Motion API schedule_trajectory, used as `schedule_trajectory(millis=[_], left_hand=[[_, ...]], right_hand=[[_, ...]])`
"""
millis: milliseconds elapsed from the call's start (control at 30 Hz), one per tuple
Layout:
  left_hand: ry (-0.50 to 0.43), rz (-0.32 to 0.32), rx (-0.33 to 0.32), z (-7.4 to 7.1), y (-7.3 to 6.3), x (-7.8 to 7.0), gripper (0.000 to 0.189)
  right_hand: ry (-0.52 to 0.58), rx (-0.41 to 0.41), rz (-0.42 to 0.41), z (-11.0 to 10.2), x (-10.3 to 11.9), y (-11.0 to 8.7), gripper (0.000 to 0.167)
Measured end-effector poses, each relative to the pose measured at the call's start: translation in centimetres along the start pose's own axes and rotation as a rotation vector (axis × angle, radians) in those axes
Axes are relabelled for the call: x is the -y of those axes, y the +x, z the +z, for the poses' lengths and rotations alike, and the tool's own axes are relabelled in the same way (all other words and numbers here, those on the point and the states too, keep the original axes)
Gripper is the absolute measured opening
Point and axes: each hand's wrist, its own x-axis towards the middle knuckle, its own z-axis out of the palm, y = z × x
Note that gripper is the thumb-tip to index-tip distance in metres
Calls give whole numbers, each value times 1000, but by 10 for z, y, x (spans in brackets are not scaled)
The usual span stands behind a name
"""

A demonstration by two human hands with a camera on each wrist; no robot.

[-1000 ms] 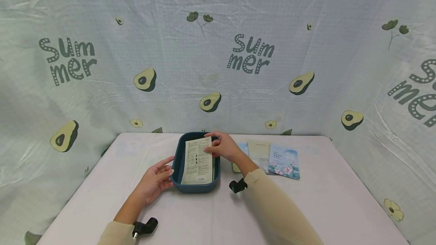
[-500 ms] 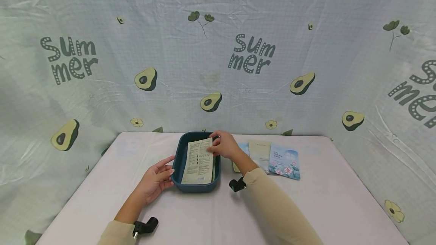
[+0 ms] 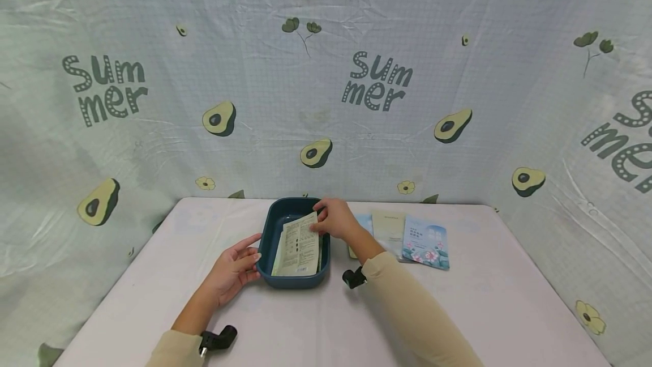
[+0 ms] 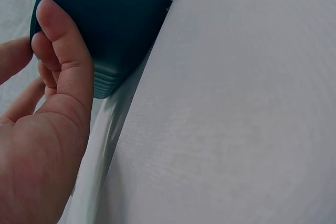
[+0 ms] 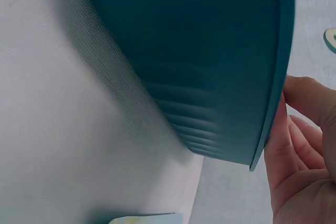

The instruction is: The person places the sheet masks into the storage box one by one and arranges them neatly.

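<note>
A dark blue plastic bin point(image 3: 292, 282) stands on the table, its outer wall point(image 5: 199, 66) filling much of the right wrist view. My left hand point(image 3: 236, 271) holds its left rim, thumb on one side and fingers against the outer wall in the left wrist view. Inside the bin leans a cream flat packet point(image 3: 299, 248), printed with small text and a barcode, like a face mask sachet. My right hand point(image 3: 336, 220) reaches over the right rim and pinches this packet's upper right edge. Another pale packet point(image 3: 277, 262) shows underneath at the left; the bin's floor is mostly hidden.
Right of the bin lie a blue flowered packet point(image 3: 425, 242), a cream packet point(image 3: 389, 225) and a light blue one point(image 3: 364, 221), partly behind my right arm. A printed curtain point(image 3: 326, 95) hangs behind the white table point(image 3: 499, 299).
The cream packet's top has dropped and it has tilted to the right, baring another packet's edge at the left. My right hand keeps its pinch; the left hand and bin stay put.
</note>
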Motion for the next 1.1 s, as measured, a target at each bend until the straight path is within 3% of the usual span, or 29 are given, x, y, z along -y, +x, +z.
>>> schedule_trajectory(millis=[533,767,1100], left_hand=[[-10,-3,-2,0,3,2,66],[-12,-5,-3,0,2,2,66],[-20,-6,14,-1,2,2,67]], right_hand=[[-103,-43,21,6,4,0,53],[-86,-66,-10,7,5,-2,54],[-55,-77,36,8,6,-3,49]])
